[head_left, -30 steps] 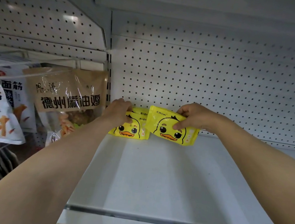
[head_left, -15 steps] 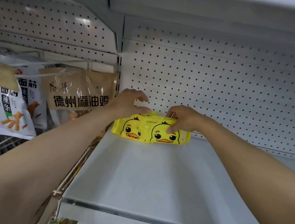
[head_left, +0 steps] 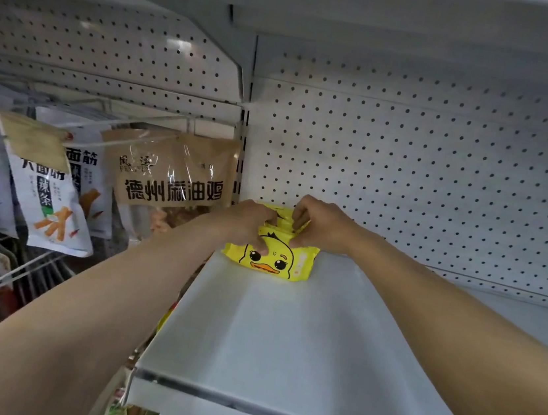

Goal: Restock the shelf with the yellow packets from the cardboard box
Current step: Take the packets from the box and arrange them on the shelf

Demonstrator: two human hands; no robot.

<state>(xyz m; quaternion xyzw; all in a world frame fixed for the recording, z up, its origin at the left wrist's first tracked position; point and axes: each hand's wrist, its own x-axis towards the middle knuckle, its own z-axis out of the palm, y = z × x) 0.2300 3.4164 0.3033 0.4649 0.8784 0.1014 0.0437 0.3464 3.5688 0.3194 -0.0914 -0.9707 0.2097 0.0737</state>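
Yellow packets [head_left: 271, 258] with a duck face stand in a tight row at the back left corner of the white shelf [head_left: 284, 339], against the pegboard. My left hand [head_left: 250, 223] grips the left side and top of the front packet. My right hand [head_left: 320, 225] holds the right top edge of the packets, fingers curled over them. Both arms reach in from below. The packets behind the front one are mostly hidden by my hands. The cardboard box is out of view.
The white pegboard back wall [head_left: 424, 177] rises behind the shelf. To the left, wire racks hold a brown snack bag [head_left: 169, 174] and white snack bags [head_left: 49, 200]. Another shelf hangs overhead. The shelf's front lip [head_left: 275, 411] is near me.
The two packets that lay side by side are now pushed together one behind the other. Both hands have closed in toward each other over the stack. The view moved closer.
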